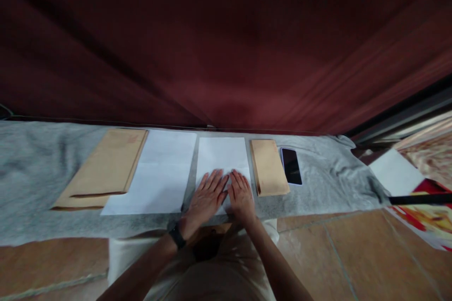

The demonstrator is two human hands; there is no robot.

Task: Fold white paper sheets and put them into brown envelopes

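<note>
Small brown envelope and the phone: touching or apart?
Apart. The head view shows a thin strip of grey cloth between the small brown envelope and the phone, running the length of their facing edges.

white sheet (221, 155), tan envelope (268, 167), grey cloth (325, 183).

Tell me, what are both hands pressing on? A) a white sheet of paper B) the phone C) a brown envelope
A, both the left hand and the right hand lie flat on the white sheet of paper; the small brown envelope and phone lie untouched to its right.
</note>
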